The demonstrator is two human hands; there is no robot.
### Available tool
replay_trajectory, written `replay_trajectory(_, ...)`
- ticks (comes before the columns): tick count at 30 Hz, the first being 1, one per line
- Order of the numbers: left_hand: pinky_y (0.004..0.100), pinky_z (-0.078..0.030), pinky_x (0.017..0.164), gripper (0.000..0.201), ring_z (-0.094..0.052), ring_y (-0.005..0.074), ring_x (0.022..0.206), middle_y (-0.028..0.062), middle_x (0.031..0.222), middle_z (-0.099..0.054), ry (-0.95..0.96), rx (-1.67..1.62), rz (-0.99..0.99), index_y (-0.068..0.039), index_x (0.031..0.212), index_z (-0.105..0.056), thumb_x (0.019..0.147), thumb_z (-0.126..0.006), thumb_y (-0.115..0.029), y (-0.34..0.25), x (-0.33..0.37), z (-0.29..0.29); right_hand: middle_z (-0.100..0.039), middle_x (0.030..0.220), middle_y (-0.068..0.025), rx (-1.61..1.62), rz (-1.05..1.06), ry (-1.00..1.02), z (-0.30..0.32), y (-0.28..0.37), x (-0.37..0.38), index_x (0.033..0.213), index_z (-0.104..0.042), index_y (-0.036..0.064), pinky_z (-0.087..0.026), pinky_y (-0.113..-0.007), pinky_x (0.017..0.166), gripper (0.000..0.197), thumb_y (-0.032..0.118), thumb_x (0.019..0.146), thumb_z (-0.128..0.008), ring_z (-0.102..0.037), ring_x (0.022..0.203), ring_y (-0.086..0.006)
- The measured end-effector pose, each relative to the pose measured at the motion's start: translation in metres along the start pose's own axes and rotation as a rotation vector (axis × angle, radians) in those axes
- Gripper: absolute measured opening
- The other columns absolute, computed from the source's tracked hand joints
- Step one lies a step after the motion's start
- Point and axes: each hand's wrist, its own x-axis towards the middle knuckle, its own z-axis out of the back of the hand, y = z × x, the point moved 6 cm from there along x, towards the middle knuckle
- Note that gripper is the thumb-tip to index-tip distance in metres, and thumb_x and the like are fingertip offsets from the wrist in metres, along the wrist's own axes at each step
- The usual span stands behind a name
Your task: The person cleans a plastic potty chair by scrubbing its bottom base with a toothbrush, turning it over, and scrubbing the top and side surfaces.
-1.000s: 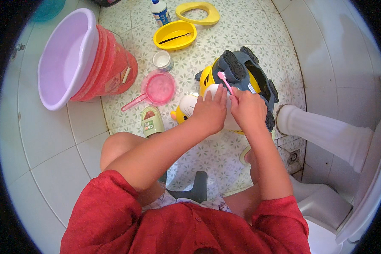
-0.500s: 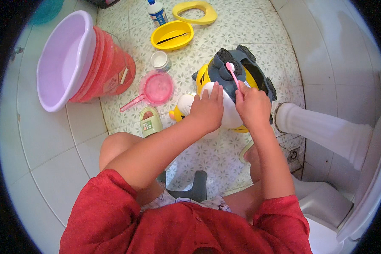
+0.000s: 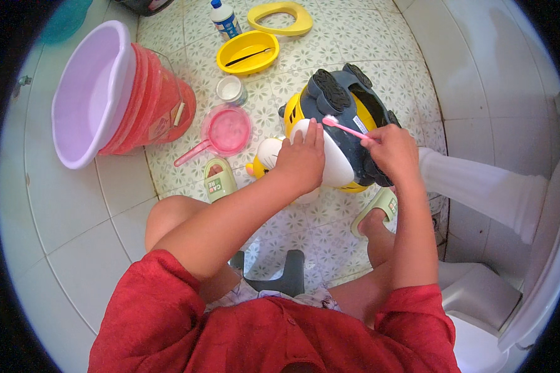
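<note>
Head view looks down on a person in a red shirt, seated on a low grey stool (image 3: 284, 273) over a patterned tile floor (image 3: 330, 59). Left hand (image 3: 300, 160) lies flat, fingers spread, on the white part of an overturned yellow and grey toy car (image 3: 339, 133), pressing it steady. Right hand (image 3: 390, 149) is closed around a pink toothbrush (image 3: 345, 127), its bristle end touching the car's underside beside a wheel. Near the left knee lie a pink scoop (image 3: 224, 132) and a small jar (image 3: 231, 90); a red bucket (image 3: 158, 105) carrying a lilac basin (image 3: 87, 93) lies tipped beyond. A yellow bowl (image 3: 247, 53) sits farther off.
</note>
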Motion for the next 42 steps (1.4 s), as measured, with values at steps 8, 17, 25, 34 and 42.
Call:
replay_trajectory(8, 0.0488, -0.041, 0.096, 0.082, -0.045, 0.0365, 0.124, 0.0236, 0.149, -0.022, 0.036, -0.058, 0.002, 0.009, 0.141, -0.021, 0.076, -0.063, -0.018, -0.001, -0.001, 0.002, -0.068, 0.081, -0.0147, 0.013, -0.059, -0.068, 0.001, -0.019, 0.015, 0.088, -0.075, 0.0194, -0.052, -0.042, 0.071, 0.018, 0.032, 0.076, -0.071, -0.066, 0.077, -0.0326)
replay_trajectory(17, 0.0449, -0.045, 0.094, 0.094, -0.044, 0.0391, 0.123, 0.0280, 0.146, -0.025, 0.018, -0.048, -0.017, 0.010, 0.139, -0.020, 0.071, -0.073, -0.025, -0.003, -0.001, 0.004, -0.067, 0.075, -0.0146, -0.029, 0.008, -0.180, -0.003, -0.012, 0.017, 0.084, -0.075, 0.0179, -0.050, -0.043, 0.067, 0.018, 0.033, 0.076, -0.070, -0.065, 0.070, -0.0331)
replay_trajectory(25, 0.0454, -0.045, 0.094, 0.092, -0.045, 0.0391, 0.123, 0.0286, 0.146, -0.024, 0.010, -0.003, -0.028, 0.010, 0.140, -0.019, 0.073, -0.071, -0.026, 0.000, 0.000, -0.001, -0.068, 0.081, -0.0156, 0.019, -0.130, -0.079, -0.004, -0.024, 0.016, 0.087, -0.075, 0.0166, -0.051, -0.042, 0.072, 0.021, 0.034, 0.075, -0.070, -0.066, 0.078, -0.0334)
replay_trajectory(34, 0.0456, -0.045, 0.094, 0.094, -0.044, 0.0396, 0.123, 0.0287, 0.146, -0.023, 0.003, -0.017, -0.029, 0.010, 0.140, -0.018, 0.072, -0.071, -0.026, 0.000, 0.004, -0.004, -0.068, 0.077, -0.0141, -0.023, -0.082, -0.142, -0.005, -0.027, 0.020, 0.086, -0.075, 0.0151, -0.050, -0.041, 0.069, 0.022, 0.033, 0.075, -0.071, -0.066, 0.075, -0.0308)
replay_trajectory(42, 0.0458, -0.042, 0.097, 0.094, -0.043, 0.0392, 0.125, 0.0276, 0.146, -0.024, 0.009, -0.043, 0.008, 0.009, 0.141, -0.019, 0.072, -0.072, -0.025, 0.002, 0.003, -0.003, -0.067, 0.078, -0.0152, -0.022, -0.081, -0.124, 0.021, -0.009, 0.012, 0.086, -0.074, 0.0162, -0.050, -0.043, 0.069, 0.022, 0.035, 0.078, -0.067, -0.065, 0.076, -0.0332)
